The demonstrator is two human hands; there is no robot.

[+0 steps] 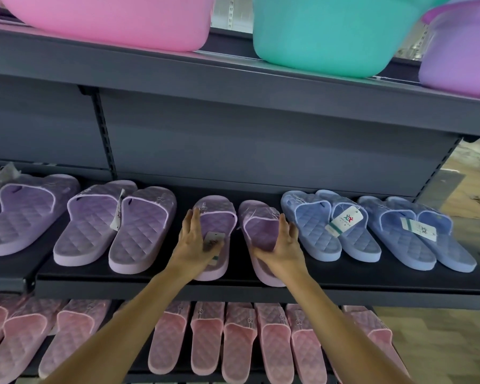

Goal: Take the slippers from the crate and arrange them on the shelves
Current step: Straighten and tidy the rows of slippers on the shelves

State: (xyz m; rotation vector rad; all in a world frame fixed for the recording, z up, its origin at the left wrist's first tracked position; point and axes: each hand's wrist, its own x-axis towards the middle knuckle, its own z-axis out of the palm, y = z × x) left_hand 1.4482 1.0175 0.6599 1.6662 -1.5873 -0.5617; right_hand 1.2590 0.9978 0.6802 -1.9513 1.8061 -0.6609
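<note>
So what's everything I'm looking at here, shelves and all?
pink basin: one, pink, top shelf, left
teal basin: one, teal, top shelf, middle
purple basin: at least one, lilac, top shelf, right, cut by the frame
purple slippers: about six, lilac, middle shelf, left and centre
blue slippers: four, blue, middle shelf, right
pink slippers: many, pink, lower shelf
tags: several, mostly white, on the slippers
shelves: three levels, dark grey
floor: wood-look, far right
left hand: grips the left slipper of the centre purple pair
right hand: grips the right one, tilted on its edge
</note>
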